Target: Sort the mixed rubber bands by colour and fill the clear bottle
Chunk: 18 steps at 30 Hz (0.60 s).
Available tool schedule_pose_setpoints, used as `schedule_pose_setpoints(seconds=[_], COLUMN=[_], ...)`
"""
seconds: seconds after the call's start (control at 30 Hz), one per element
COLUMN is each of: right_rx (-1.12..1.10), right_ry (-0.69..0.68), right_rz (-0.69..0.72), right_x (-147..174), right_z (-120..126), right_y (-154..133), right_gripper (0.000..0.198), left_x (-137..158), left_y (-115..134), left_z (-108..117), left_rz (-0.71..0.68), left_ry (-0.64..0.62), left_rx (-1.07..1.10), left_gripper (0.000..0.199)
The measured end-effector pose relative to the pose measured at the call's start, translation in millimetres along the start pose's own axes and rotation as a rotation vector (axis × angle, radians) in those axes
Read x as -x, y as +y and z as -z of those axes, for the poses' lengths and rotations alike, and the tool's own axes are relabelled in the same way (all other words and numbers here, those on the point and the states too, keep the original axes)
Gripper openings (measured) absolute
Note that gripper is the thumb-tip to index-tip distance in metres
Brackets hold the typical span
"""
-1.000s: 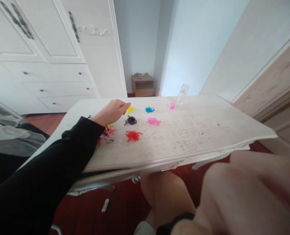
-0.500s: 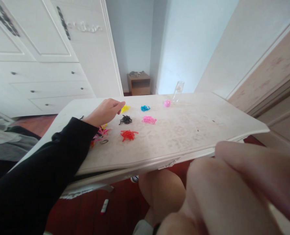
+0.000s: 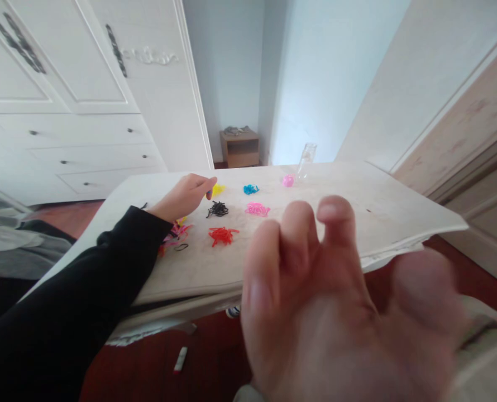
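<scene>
My left hand (image 3: pixel 186 194), in a black sleeve, is closed with thumb and forefinger together beside a yellow pile of rubber bands (image 3: pixel 218 190). What it holds, if anything, is hidden. Close to the camera, my right hand (image 3: pixel 328 301) turns its palm toward me, fingers curled but apart and nothing in them. On the table lie small piles of blue bands (image 3: pixel 251 190), black bands (image 3: pixel 218 209), pink bands (image 3: pixel 257 209) and red bands (image 3: pixel 222 235). A mixed-colour pile (image 3: pixel 177 233) is partly covered by my left forearm.
The white table (image 3: pixel 194 271) carries a clear glass bottle (image 3: pixel 307 162) and a pink round thing (image 3: pixel 287 180) at its far side. White cabinets (image 3: pixel 81 139) stand at left, a small wooden stand (image 3: pixel 240 149) behind. A white tube (image 3: pixel 180 359) lies on the red floor.
My right hand has come up into the middle of the view, palm showing, covering the table's front right. My left hand stays beside the yellow pile; the view has tilted slightly.
</scene>
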State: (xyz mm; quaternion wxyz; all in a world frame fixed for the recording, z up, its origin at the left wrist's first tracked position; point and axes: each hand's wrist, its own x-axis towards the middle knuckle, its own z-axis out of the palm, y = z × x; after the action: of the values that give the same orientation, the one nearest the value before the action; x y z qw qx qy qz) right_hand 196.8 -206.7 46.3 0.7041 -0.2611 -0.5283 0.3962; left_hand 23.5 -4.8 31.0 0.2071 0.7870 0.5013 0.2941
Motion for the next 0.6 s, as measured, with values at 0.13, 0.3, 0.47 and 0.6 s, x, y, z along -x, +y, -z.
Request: schedule_pose_setpoints(seconds=[0.13,0.3,0.47,0.6], right_rx=[-0.12,0.462,0.764,0.735], right_ry=[0.096,-0.133,-0.364,-0.574], right_rz=[0.085,0.104,0.177,0.166], right_x=[-76,-165,-170,-158], right_z=[-5,18,27,31], right_y=[30,109,135,134], right_gripper=[0.041,0.032,0.025,0.016], left_x=[-4,-6,-4,-3], left_y=[-3,-3,-1,1], left_z=[-7,-12,-15,-17], left_rz=[0.111,0.261,0.297,0.283], left_ry=[-0.04,-0.158,-0.206,-0.176], left_rx=[0.478,0.918,1.04,1.052], left_gripper=[0.049,0.05,0.051,0.047])
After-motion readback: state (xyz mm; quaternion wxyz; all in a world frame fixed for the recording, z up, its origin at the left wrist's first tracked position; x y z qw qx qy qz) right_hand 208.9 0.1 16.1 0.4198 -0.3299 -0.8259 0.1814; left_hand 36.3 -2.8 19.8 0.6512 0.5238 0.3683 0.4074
